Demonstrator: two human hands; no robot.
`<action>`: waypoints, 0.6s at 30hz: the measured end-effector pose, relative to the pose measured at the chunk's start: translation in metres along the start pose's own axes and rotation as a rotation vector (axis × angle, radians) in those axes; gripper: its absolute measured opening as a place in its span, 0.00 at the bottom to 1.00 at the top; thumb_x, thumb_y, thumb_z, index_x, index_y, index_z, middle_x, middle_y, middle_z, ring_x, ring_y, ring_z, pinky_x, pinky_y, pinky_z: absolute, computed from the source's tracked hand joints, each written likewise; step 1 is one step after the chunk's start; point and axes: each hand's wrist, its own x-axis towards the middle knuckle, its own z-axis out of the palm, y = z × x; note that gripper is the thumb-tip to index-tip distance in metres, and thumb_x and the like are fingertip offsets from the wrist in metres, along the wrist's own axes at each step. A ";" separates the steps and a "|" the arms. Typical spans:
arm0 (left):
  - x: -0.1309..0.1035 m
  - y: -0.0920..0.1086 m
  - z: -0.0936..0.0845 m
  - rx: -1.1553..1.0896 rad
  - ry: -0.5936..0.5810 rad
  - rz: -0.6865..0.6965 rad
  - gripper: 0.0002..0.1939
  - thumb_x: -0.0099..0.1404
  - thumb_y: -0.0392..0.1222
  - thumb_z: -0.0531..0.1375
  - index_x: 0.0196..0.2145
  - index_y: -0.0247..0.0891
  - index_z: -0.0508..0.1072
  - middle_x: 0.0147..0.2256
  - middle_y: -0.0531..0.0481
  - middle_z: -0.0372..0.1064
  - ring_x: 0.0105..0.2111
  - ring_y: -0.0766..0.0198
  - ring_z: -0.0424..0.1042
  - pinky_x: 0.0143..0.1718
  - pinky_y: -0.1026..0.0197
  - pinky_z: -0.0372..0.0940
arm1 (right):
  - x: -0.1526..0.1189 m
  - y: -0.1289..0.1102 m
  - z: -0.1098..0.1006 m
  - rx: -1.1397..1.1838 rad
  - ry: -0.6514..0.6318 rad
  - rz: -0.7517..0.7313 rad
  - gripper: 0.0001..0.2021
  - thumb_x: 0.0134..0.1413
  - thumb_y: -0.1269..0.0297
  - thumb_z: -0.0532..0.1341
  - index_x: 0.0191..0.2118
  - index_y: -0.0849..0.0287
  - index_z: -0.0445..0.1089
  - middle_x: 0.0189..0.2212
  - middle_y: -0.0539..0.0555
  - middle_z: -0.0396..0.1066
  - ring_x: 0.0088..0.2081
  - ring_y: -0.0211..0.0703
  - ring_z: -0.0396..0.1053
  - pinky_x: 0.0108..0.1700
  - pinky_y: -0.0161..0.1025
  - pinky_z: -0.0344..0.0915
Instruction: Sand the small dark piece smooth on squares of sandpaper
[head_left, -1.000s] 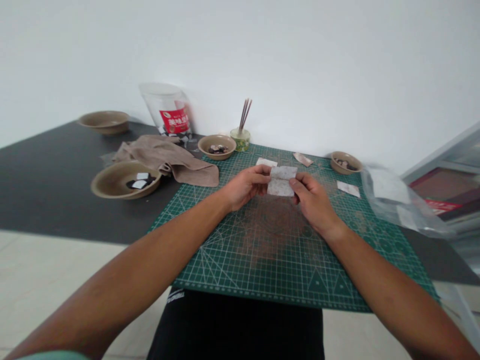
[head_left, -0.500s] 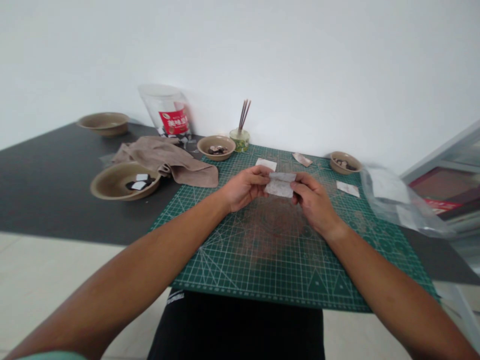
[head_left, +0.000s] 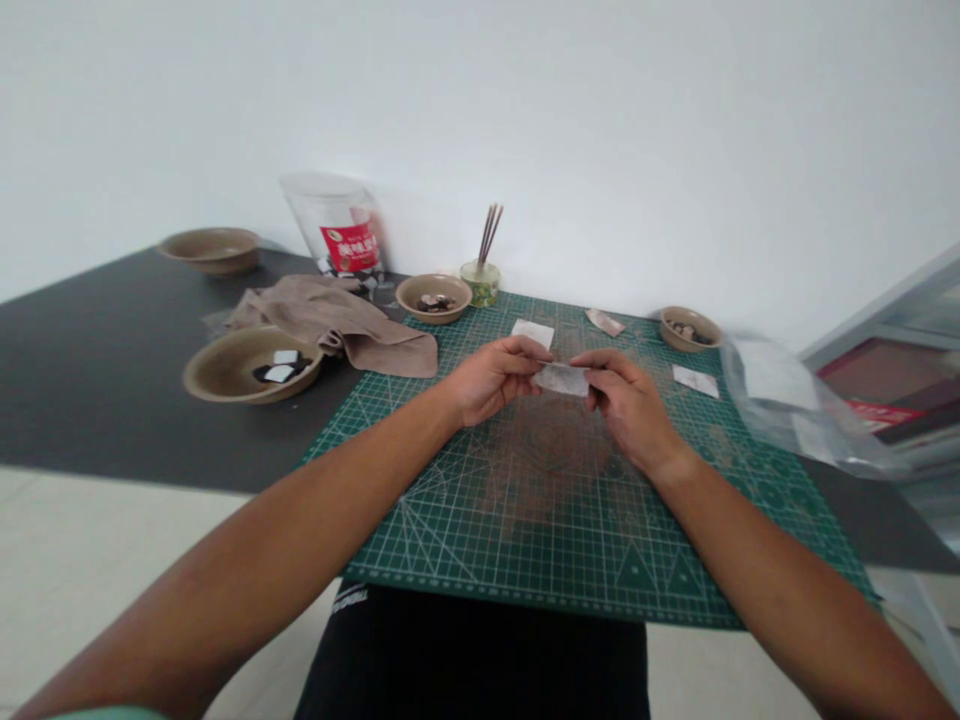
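Observation:
A small whitish sheet (head_left: 562,379) is stretched between both hands, above the green cutting mat (head_left: 540,540). My left hand (head_left: 496,380) pinches its left end. At the right end, my right hand (head_left: 624,400) grips it between thumb and fingers. The sheet's upper edge looks folded over, with fingertips on it. Just behind my left hand a white square piece (head_left: 533,332) lies on the mat. Farther back are a crumpled pale piece (head_left: 604,321) and, to the right, another white piece (head_left: 696,381).
Bowls with small pieces stand at left (head_left: 251,367), back centre (head_left: 433,298) and right (head_left: 690,328). Another bowl (head_left: 211,250), a brown cloth (head_left: 322,315), a clear tub (head_left: 337,225) and a jar with sticks (head_left: 481,283) sit behind. A plastic bag (head_left: 810,405) lies right.
The sheet's visible face has become shorter as its upper part folded down. My fingers have closed in along its top edge, nearer each other.

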 end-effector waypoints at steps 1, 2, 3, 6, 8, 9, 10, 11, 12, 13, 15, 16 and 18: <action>0.000 0.000 0.000 0.000 -0.002 0.001 0.07 0.53 0.28 0.66 0.32 0.32 0.76 0.28 0.50 0.73 0.27 0.67 0.74 0.30 0.66 0.69 | 0.000 0.000 0.000 0.004 0.000 -0.001 0.08 0.55 0.68 0.60 0.37 0.53 0.77 0.22 0.45 0.66 0.24 0.36 0.62 0.28 0.36 0.57; 0.000 0.000 0.000 0.001 -0.006 0.001 0.07 0.52 0.28 0.66 0.31 0.32 0.76 0.28 0.50 0.73 0.27 0.67 0.74 0.30 0.65 0.69 | 0.000 0.001 -0.001 0.010 0.000 -0.003 0.08 0.55 0.68 0.60 0.37 0.53 0.76 0.23 0.45 0.66 0.24 0.36 0.62 0.28 0.36 0.57; 0.000 0.000 0.000 0.002 -0.012 0.002 0.07 0.52 0.28 0.66 0.31 0.32 0.76 0.27 0.50 0.73 0.27 0.67 0.74 0.30 0.65 0.69 | 0.000 0.002 -0.001 0.017 0.001 -0.005 0.08 0.55 0.68 0.60 0.37 0.53 0.76 0.23 0.45 0.67 0.24 0.36 0.63 0.28 0.36 0.58; 0.000 -0.001 0.000 0.010 -0.019 0.006 0.06 0.51 0.29 0.65 0.30 0.32 0.76 0.27 0.49 0.73 0.27 0.66 0.74 0.31 0.64 0.69 | 0.000 0.004 -0.002 0.033 0.003 -0.011 0.08 0.54 0.69 0.59 0.35 0.53 0.75 0.25 0.46 0.67 0.24 0.35 0.64 0.28 0.35 0.60; 0.000 -0.002 -0.001 0.019 -0.012 0.010 0.06 0.51 0.29 0.65 0.30 0.31 0.76 0.27 0.49 0.74 0.27 0.65 0.74 0.32 0.64 0.68 | 0.000 0.005 -0.003 0.041 0.000 -0.012 0.07 0.54 0.69 0.59 0.34 0.54 0.75 0.26 0.46 0.67 0.25 0.35 0.64 0.28 0.35 0.62; 0.001 -0.002 -0.001 0.022 -0.009 0.012 0.06 0.50 0.28 0.65 0.30 0.32 0.75 0.27 0.48 0.74 0.28 0.65 0.74 0.32 0.63 0.68 | 0.000 0.005 -0.003 0.042 0.000 -0.014 0.07 0.53 0.70 0.59 0.34 0.54 0.74 0.27 0.46 0.67 0.25 0.35 0.65 0.28 0.35 0.62; 0.000 -0.002 -0.001 0.024 -0.009 0.011 0.06 0.50 0.28 0.65 0.29 0.32 0.75 0.27 0.48 0.74 0.28 0.65 0.74 0.33 0.63 0.69 | 0.001 0.005 -0.003 0.043 0.000 -0.018 0.07 0.53 0.70 0.59 0.34 0.54 0.74 0.27 0.46 0.66 0.26 0.35 0.65 0.28 0.35 0.63; 0.000 -0.002 -0.001 0.022 -0.013 0.009 0.06 0.50 0.28 0.65 0.29 0.31 0.75 0.27 0.48 0.74 0.28 0.64 0.74 0.33 0.62 0.69 | 0.001 0.005 -0.003 0.044 -0.002 -0.021 0.07 0.53 0.70 0.59 0.34 0.54 0.74 0.27 0.46 0.66 0.26 0.36 0.65 0.28 0.35 0.64; 0.000 -0.002 0.000 0.016 -0.022 0.006 0.06 0.50 0.29 0.64 0.29 0.31 0.75 0.27 0.48 0.74 0.28 0.64 0.74 0.33 0.61 0.69 | 0.000 0.005 -0.003 0.046 -0.004 -0.023 0.07 0.53 0.70 0.59 0.34 0.53 0.74 0.28 0.47 0.66 0.27 0.37 0.65 0.29 0.35 0.64; -0.001 -0.001 0.000 0.008 -0.037 -0.001 0.06 0.50 0.30 0.64 0.30 0.31 0.75 0.27 0.48 0.73 0.28 0.63 0.74 0.33 0.61 0.69 | 0.000 0.005 -0.003 0.050 -0.006 -0.025 0.07 0.53 0.70 0.59 0.34 0.53 0.74 0.28 0.47 0.66 0.28 0.37 0.66 0.29 0.35 0.65; -0.002 0.001 0.001 -0.008 -0.069 -0.011 0.07 0.52 0.32 0.64 0.31 0.30 0.75 0.28 0.47 0.73 0.28 0.63 0.74 0.33 0.60 0.69 | 0.000 0.004 -0.003 0.062 -0.014 -0.026 0.07 0.53 0.70 0.59 0.33 0.53 0.74 0.28 0.47 0.67 0.29 0.38 0.66 0.30 0.36 0.65; -0.002 0.002 0.002 -0.012 -0.079 -0.013 0.08 0.53 0.33 0.64 0.33 0.30 0.75 0.29 0.47 0.73 0.28 0.63 0.74 0.32 0.61 0.69 | 0.000 0.004 -0.003 0.066 -0.018 -0.026 0.07 0.53 0.70 0.59 0.33 0.53 0.74 0.28 0.47 0.67 0.29 0.38 0.66 0.30 0.36 0.65; -0.003 0.002 0.003 -0.003 -0.092 -0.020 0.12 0.54 0.35 0.66 0.38 0.32 0.75 0.33 0.48 0.73 0.29 0.64 0.74 0.30 0.62 0.69 | 0.000 0.003 -0.004 0.048 -0.021 -0.035 0.07 0.53 0.70 0.59 0.33 0.53 0.74 0.27 0.47 0.67 0.29 0.39 0.66 0.30 0.36 0.64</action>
